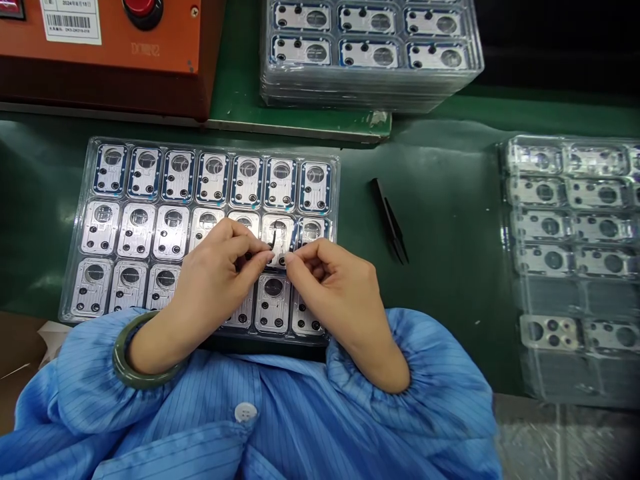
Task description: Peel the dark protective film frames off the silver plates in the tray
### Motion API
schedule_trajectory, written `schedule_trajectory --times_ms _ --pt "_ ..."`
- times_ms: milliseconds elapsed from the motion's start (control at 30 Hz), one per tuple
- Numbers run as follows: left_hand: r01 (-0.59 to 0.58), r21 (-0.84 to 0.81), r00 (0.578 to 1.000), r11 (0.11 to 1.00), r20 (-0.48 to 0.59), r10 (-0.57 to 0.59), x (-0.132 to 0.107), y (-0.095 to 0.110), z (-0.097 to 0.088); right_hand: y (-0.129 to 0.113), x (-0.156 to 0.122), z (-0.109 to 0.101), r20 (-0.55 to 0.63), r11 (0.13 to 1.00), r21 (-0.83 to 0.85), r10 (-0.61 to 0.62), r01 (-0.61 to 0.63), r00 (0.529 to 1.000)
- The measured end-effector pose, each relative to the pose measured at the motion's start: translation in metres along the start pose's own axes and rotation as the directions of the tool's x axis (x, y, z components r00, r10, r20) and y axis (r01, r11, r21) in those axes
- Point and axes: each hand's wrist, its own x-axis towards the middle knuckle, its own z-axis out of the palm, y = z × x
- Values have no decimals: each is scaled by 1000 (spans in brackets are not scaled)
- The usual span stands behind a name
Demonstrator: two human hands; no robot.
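Observation:
My left hand [215, 280] and my right hand [335, 287] meet above a clear plastic tray [213, 148] of metal plates with round and small holes, set in several rows. A thin black curved piece [273, 237] stands between my fingertips, pinched in my left hand's thumb and forefinger, over one plate [280, 233] in the middle row. My right fingertips curl in close beside it, and I cannot tell whether they hold it. My hands hide part of the middle and front rows. Black tweezers [393, 223] lie on the green mat [440, 167], to the right of the tray.
A stack of trays [370, 60] with similar plates stands at the back. Another tray [570, 233] lies at the right. An orange box [100, 60] with a red button [143, 10] stands at back left. Blue striped sleeves and a green bangle [135, 350] lie in front.

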Motion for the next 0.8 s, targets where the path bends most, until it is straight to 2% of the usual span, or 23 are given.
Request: schedule_trajectory --times_ms 267,800 --pt "36 33 999 999 32 -37 1 6 -2 4 0 2 -28 1000 7 -26 26 999" --pt "32 50 999 998 39 -34 1 5 -2 4 0 5 -55 998 -40 -57 55 997"
